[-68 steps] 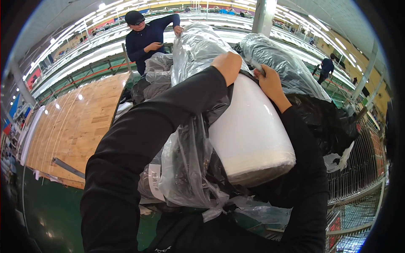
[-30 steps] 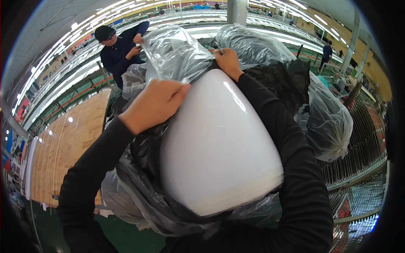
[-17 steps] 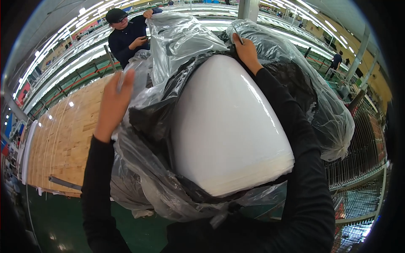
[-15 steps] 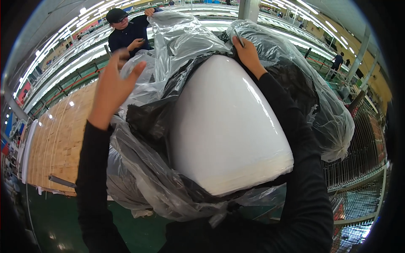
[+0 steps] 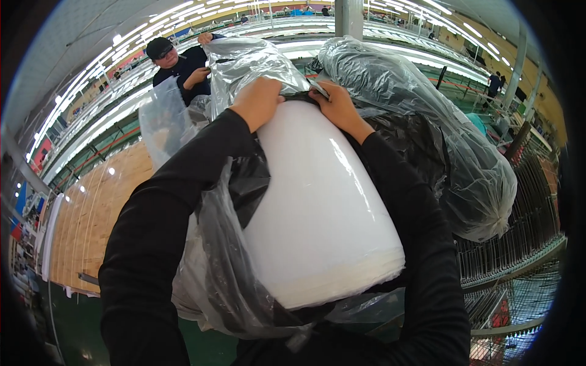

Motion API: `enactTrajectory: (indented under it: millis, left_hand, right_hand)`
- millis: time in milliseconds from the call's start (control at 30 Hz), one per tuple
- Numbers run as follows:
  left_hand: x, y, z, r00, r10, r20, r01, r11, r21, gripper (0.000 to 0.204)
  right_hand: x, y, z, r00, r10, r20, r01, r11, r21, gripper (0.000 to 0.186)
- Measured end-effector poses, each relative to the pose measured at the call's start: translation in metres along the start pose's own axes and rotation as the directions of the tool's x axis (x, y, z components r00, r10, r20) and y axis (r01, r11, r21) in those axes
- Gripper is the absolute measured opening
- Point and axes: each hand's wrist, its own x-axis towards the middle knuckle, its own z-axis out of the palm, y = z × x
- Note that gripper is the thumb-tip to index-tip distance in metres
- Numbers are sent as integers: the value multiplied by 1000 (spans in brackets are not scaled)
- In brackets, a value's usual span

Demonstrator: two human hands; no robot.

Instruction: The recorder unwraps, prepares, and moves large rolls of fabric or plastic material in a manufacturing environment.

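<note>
A large white roll [image 5: 317, 207] lies before me, its crumpled clear [image 5: 213, 238] and black [image 5: 247, 183] plastic wrapping opened down the sides. My left hand [image 5: 256, 104] is closed on the black plastic at the roll's far end, fingertips partly hidden. My right hand [image 5: 336, 107], just beside it, grips a small grey tool, too small to name exactly, against that dark plastic edge. Beyond both hands the roll's clear wrapping [image 5: 250, 58] is bunched up.
A co-worker [image 5: 174, 73] at the back left holds the clear plastic. Another wrapped roll [image 5: 415, 97] lies to the right. A wooden board [image 5: 91, 219] is on the left, a wire rack [image 5: 525, 213] on the right, a pillar [image 5: 348, 21] behind.
My left hand swung out left with spread fingers, then came in to the roll's far end and closed. My right hand stayed near that end with the tool.
</note>
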Motion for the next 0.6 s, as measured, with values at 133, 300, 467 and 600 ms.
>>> enactTrajectory:
  millis: [133,300,467,600]
  left_hand:
    - [11,-14,11,998,36,-51,-38,998,-39,22]
    - [17,-14,24,969,-242,-43,236,965,-116,44]
    - [27,-6,9,986,-105,128,117,989,-93,56]
    - [10,-1,-7,993,66,100,-46,981,-190,54]
  right_hand:
    - [13,13,17,969,231,-90,-230,973,17,19]
    - [26,26,39,962,194,-191,-213,973,-84,26]
    - [34,34,40,962,204,-179,-234,958,-166,22]
    - [43,24,45,971,157,-179,-195,957,-215,16]
